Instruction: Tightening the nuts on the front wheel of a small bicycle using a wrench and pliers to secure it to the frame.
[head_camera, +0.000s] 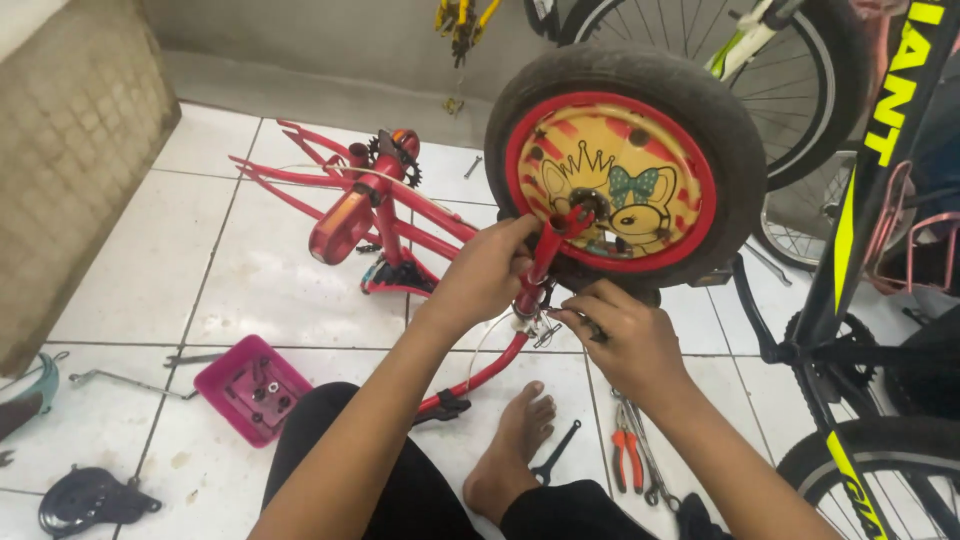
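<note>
Gripping the red fork leg (545, 262) of a small red bicycle frame (385, 215) lying on the white tiled floor (250, 270), the left hand (487, 275) is closed around it just below the wheel (625, 170), whose yellow cartoon disc faces the camera. The right hand (625, 340) pinches a small metal part (545, 328) by the fork's lower end, fingers together. Orange-handled pliers (627, 455) and a dark wrench (556, 455) lie beside the bare foot (510, 450); a pink parts tray (252, 388) sits towards the floor's left.
</note>
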